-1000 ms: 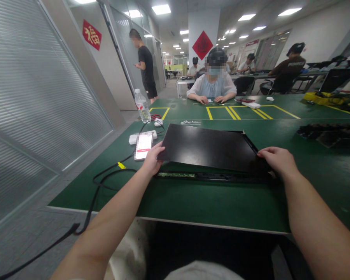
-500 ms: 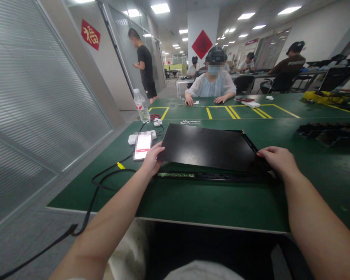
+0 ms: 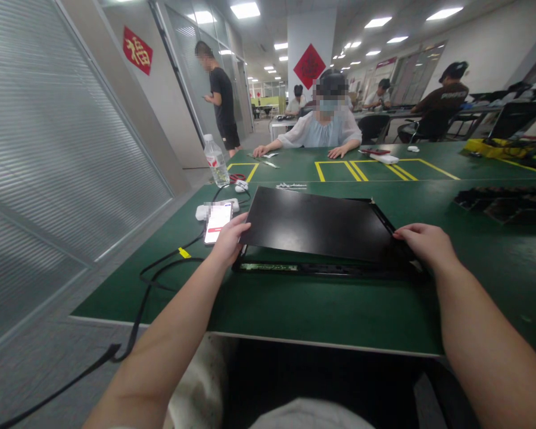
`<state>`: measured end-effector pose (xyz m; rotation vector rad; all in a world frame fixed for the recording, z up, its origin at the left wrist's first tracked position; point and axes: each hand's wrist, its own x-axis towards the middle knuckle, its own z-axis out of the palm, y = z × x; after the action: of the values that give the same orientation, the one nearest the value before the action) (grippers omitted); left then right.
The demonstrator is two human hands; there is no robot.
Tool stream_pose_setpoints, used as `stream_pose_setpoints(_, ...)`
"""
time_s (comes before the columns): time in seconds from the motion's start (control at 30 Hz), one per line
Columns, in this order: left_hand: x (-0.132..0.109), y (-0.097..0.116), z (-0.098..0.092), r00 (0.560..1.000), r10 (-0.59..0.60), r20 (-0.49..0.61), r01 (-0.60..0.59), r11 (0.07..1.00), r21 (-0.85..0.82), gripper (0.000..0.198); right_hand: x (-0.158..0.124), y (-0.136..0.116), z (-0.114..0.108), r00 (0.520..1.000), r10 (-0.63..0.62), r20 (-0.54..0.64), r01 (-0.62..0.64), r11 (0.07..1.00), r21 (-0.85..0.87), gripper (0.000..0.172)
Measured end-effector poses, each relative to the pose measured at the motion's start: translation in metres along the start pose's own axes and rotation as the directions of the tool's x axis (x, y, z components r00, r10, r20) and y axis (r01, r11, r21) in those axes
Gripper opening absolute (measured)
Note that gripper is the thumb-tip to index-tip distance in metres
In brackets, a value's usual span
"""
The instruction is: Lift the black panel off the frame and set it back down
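Note:
A glossy black display panel (image 3: 317, 223) lies tilted over a shallow black frame (image 3: 348, 271), its left side raised. Along the frame's near edge runs a strip of green circuit board (image 3: 268, 267). My left hand (image 3: 232, 238) is closed on the panel's left edge, thumb on top and fingers partly hidden. On the right, my right hand (image 3: 424, 243) pinches the right side rim of the frame, close to the panel's edge.
A lit phone (image 3: 218, 222) lies left of the panel, beside a white block and a black cable (image 3: 161, 262). Behind stand a water bottle (image 3: 216, 161) and red-handled scissors (image 3: 237, 177). Black parts (image 3: 504, 205) sit at right; a person (image 3: 326, 128) sits opposite.
My left hand and the panel's left side have moved slightly up and left. My right hand stays put. The person opposite has moved one hand across the table toward the left.

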<state>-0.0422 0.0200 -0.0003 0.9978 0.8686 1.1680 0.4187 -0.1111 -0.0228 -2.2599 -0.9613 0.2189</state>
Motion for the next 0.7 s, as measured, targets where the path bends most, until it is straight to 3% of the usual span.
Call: stream_pose_setpoints(0.7, 0.0038, 0.0017, -0.0038, 0.995, -0.095, -0.031, 0.094, 0.995, -0.034, 0.060, -0.0014, -0.0020, -0.0027, 1.000, 0.014, 0.020, -0.014, 1.000, 0.011, 0.012)
